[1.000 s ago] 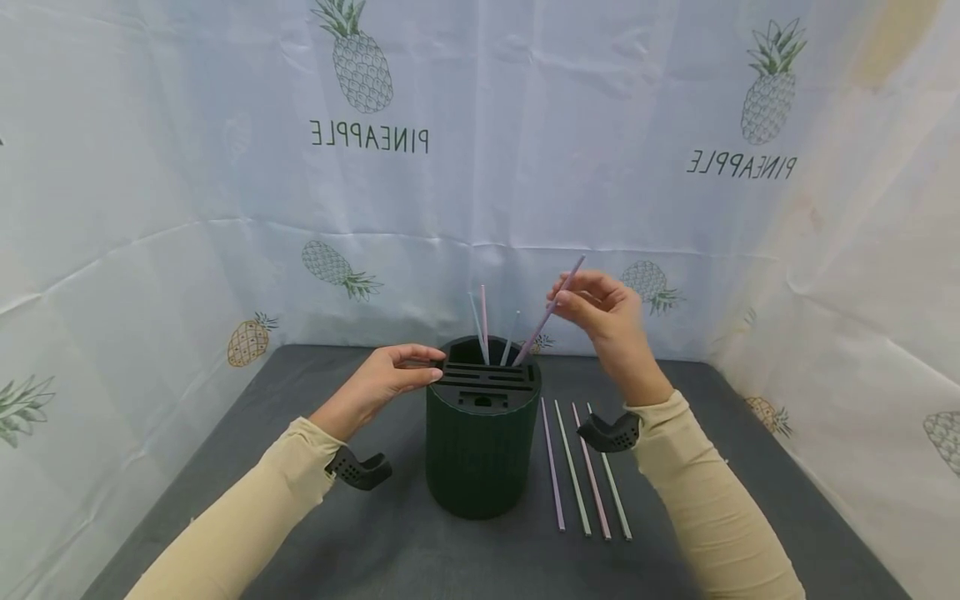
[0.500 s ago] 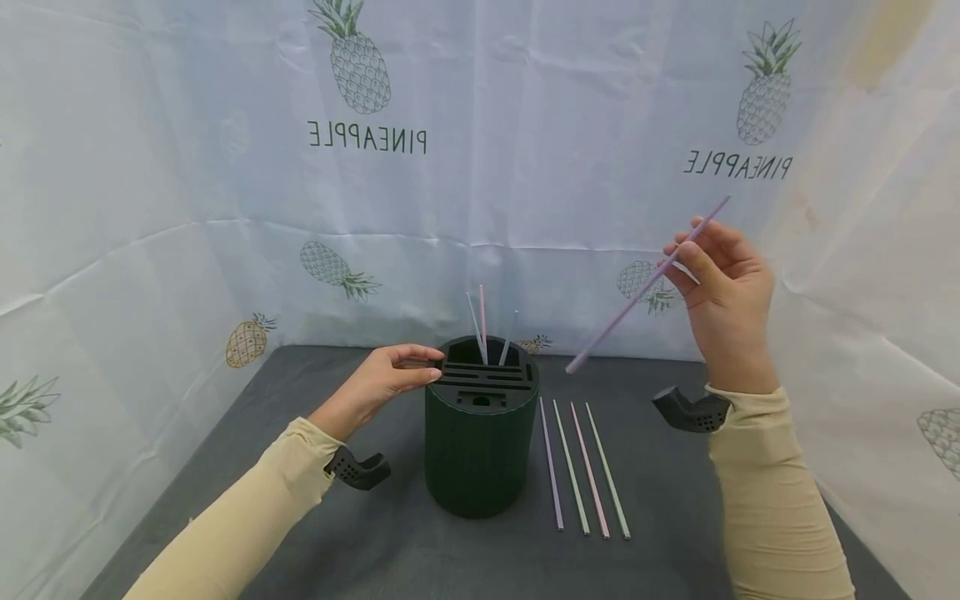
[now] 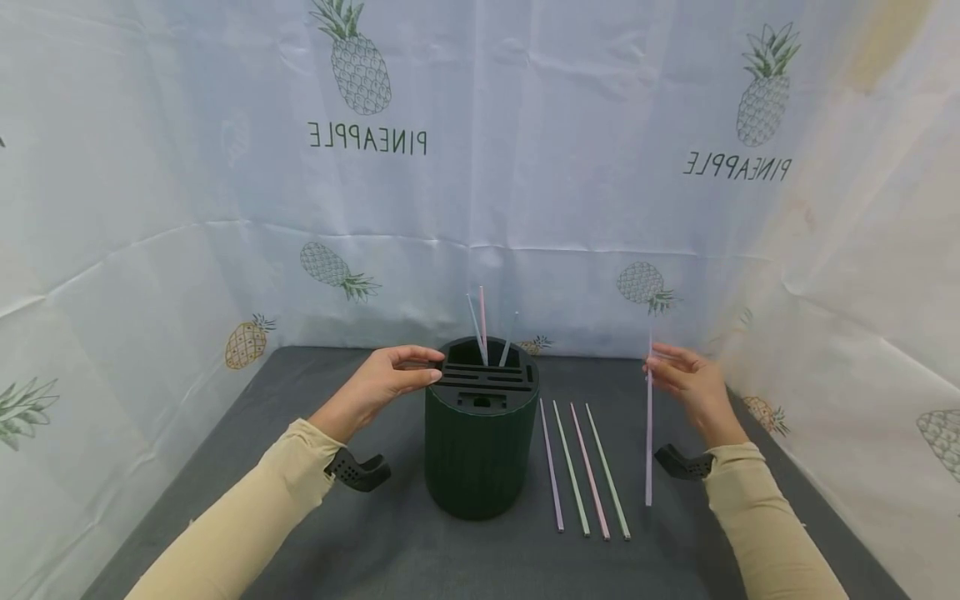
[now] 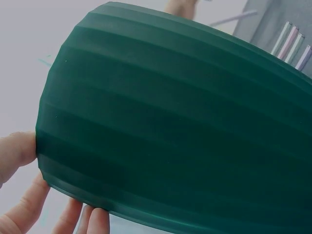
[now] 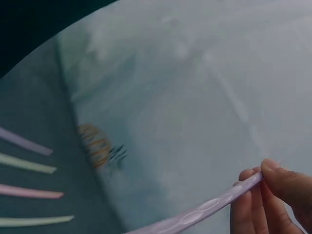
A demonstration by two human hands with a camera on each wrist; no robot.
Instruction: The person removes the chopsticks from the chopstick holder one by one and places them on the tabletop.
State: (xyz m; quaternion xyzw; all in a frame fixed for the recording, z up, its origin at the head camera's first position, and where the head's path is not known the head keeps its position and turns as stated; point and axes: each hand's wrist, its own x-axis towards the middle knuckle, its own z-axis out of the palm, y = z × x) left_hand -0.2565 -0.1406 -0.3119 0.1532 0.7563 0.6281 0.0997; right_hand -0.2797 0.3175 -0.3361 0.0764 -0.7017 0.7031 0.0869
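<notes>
A dark green ribbed holder (image 3: 480,442) (image 4: 185,126) stands mid-table with three thin straws (image 3: 482,329) poking out of its slotted top. My left hand (image 3: 390,379) rests on the holder's left rim, thumb and fingertips (image 4: 17,151) against its wall. My right hand (image 3: 686,379) pinches a lilac straw (image 3: 648,433) (image 5: 204,209) near its upper end, over the mat right of the holder. The straw points down the table, to the right of several straws (image 3: 585,471) (image 5: 29,187) lying in a row on the mat.
A grey mat (image 3: 375,542) covers the table. White sheets printed with pineapples (image 3: 525,167) close in the back and both sides; the right sheet (image 3: 862,333) hangs close to my right hand.
My right hand pulled the lilac straw out of the holder, swung it up and right, then brought it down beside the row of straws. The left hand has stayed on the holder.
</notes>
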